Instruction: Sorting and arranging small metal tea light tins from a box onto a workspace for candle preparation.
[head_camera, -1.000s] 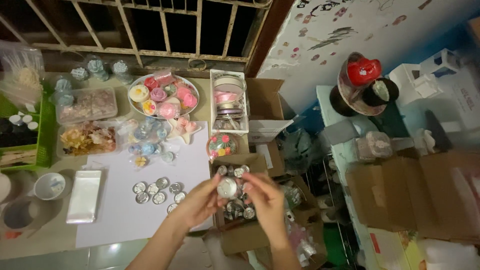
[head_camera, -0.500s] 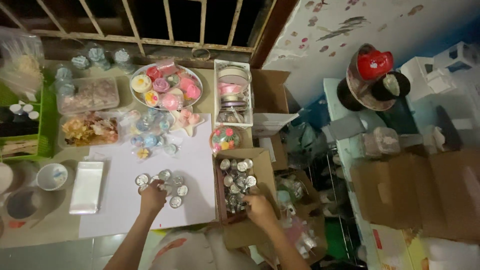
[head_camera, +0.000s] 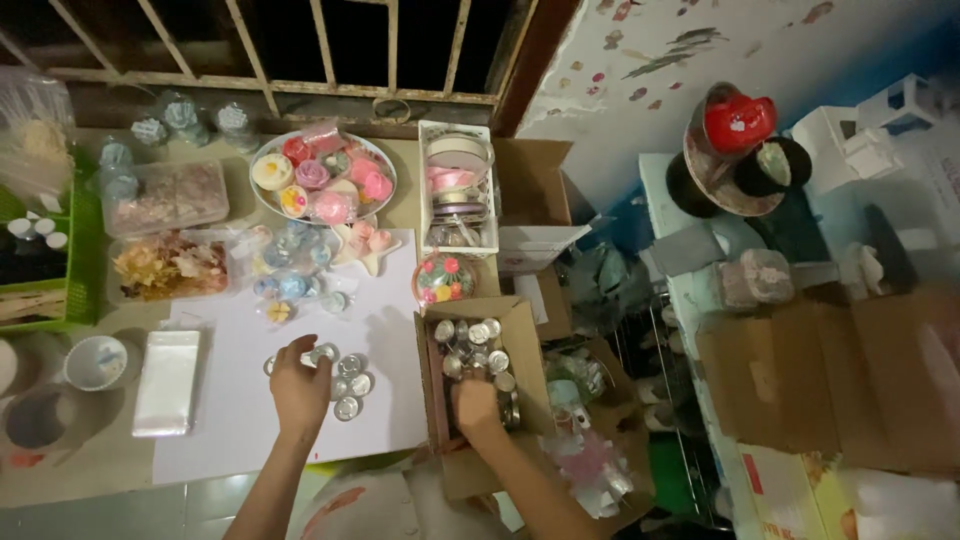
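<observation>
Table layout, tins & box
Tins (head_camera: 345, 372) lay on sheet (head_camera: 240, 420); box (head_camera: 480, 375) w/ more tins stood right of sheet; plate (head_camera: 262, 200) behind.

Hands: two, left hand (head_camera: 298, 388) and right hand (head_camera: 477, 405)
Small round tins on the white sheet (head_camera: 352, 383): about six visible
Open cardboard box of tins (head_camera: 524, 335): one
Round plate (head_camera: 262, 195): one
White cup (head_camera: 97, 362): one

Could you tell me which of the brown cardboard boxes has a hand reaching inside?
The open box of small silver tins, beside the white sheet: the right hand is inside it. The others go untouched.
</observation>
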